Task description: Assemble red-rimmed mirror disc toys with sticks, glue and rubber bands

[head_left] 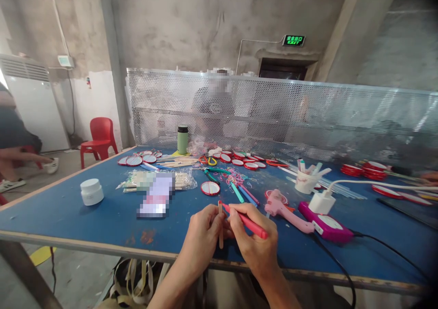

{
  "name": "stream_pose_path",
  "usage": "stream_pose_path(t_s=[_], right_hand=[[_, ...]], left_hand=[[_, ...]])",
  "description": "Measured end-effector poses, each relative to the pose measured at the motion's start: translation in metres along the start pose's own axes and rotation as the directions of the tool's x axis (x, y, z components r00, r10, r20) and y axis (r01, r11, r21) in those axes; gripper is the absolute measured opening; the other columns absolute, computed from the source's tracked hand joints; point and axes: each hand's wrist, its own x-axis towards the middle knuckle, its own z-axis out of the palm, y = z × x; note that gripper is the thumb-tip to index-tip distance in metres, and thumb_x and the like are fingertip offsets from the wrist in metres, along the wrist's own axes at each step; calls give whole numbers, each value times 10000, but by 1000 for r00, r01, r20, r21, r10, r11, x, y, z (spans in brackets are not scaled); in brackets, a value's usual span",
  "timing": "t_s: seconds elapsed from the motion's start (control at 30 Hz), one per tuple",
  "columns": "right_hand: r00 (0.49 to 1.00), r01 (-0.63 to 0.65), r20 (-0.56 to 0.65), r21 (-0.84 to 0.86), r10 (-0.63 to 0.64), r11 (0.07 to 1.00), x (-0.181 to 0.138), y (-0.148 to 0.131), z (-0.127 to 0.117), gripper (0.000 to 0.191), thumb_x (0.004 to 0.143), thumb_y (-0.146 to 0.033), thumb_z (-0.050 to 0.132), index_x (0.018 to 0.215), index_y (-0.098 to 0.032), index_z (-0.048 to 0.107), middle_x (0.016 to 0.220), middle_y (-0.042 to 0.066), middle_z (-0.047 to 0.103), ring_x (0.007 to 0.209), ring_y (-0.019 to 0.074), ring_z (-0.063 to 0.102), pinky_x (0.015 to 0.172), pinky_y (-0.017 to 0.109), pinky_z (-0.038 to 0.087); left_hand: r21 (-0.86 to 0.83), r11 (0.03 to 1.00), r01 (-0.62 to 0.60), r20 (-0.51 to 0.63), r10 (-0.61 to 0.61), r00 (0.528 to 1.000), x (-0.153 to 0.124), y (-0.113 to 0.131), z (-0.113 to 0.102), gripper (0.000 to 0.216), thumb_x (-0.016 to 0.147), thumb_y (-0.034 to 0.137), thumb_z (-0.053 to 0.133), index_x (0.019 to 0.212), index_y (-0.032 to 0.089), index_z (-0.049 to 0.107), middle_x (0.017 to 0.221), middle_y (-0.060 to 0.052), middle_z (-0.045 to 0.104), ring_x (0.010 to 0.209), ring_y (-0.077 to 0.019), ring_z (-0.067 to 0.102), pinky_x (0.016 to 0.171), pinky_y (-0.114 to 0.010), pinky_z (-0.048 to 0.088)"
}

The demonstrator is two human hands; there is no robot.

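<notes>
Clearly, in the head view, each of your 2 hands has something in its grip. Your left hand [201, 231] is closed in a pinch, thumb and fingers gathered on a flat wooden stick [221, 237] that you hold close to upright above the near edge of the blue table [68, 222]. The stick's top end is red; its lower end pokes out bare below your fingers.

Your right hand [256, 238] grasps a red marker [253, 227] in a writing grip — thumb and fingers folded around the barrel, its back end sticking out to the right. The marker points left at the stick's red top, either meeting it or just beside it; you can't tell which at this scale. Your fingertips nearly meet between the 2 items, so some of the left hand's hold is hidden.

Just beyond your hands lie 1 round white piece with a red rim [210, 188] and a teal marker [237, 193], with a heap of small coloured loops [236, 177] farther back. To the right of your right hand rests a pink glue gun [287, 212], its far end near a magenta power strip [326, 224]. Left of your hands you have a blurred-out phone [156, 196] and — farther left — a white lidded jar [91, 192].
</notes>
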Motion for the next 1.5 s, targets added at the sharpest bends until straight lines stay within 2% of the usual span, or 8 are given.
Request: stream_pose_path(t_s=[0.77, 0.93, 1.5], right_hand=[[1000, -1, -1, -3, 1, 1000, 0, 1, 1, 126, 888, -155, 569, 820, -198, 666, 693, -10, 684, 590, 118, 638, 604, 216, 517], [1000, 3, -3, -8, -3, 1000, 0, 1, 0, 127, 892, -162, 565, 821, -200, 662, 691, -8, 681, 583, 124, 634, 595, 222, 513], [1000, 14, 8, 9, -14, 1000, 0, 0, 1, 129, 882, -137, 566, 824, -189, 668, 693, -12, 684, 582, 113, 636, 593, 206, 500]], left_hand=[[-10, 1000, 2, -1, -2, 1000, 1, 2, 0, 361, 892, 487, 491, 689, 193, 544, 477, 32, 547, 454, -127, 534, 507, -214, 430], [16, 1000, -2, -1, 2, 1000, 1, 0, -1, 344, 902, 458, 483, 703, 185, 544, 524, 27, 567, 464, -118, 539, 504, -204, 427], [47, 999, -7, 15, 6, 1000, 1, -4, -1, 326, 932, 416, 451, 729, 178, 542, 472, 33, 540, 445, -118, 507, 498, -201, 377]])
